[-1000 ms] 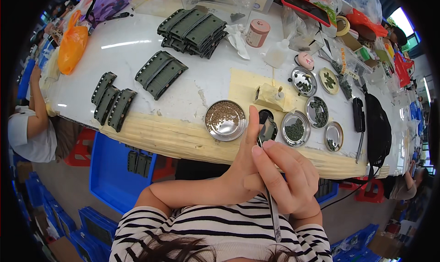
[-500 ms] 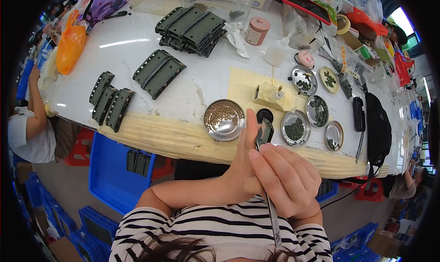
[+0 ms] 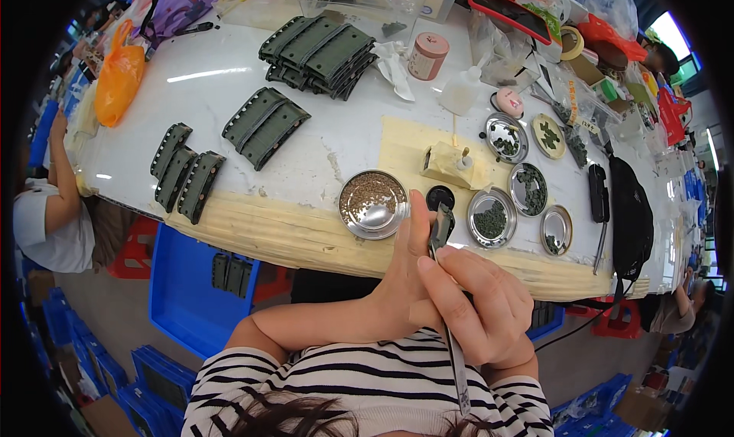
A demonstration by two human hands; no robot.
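Observation:
Close in front of me, above the table's near edge, my hands are together. My right hand is closed around long metal tweezers, their tips up by a small dark green part. One digit of my left hand points up along that part's left side; the other left fingers are mostly hidden, and the part seems gripped there. Just beyond stands a small round black container. A metal dish of brown grains lies to the left, and a dish of small green pieces to the right.
More dishes stand at right, near a tape-covered block with a peg. Dark green curved panels lie left, with a stack behind. A black pouch lies far right; a blue bin is below the table.
The small dark green part has turned, showing a narrower face beside the tweezer tips. My right fingers have shifted slightly. The things on the table stay in place.

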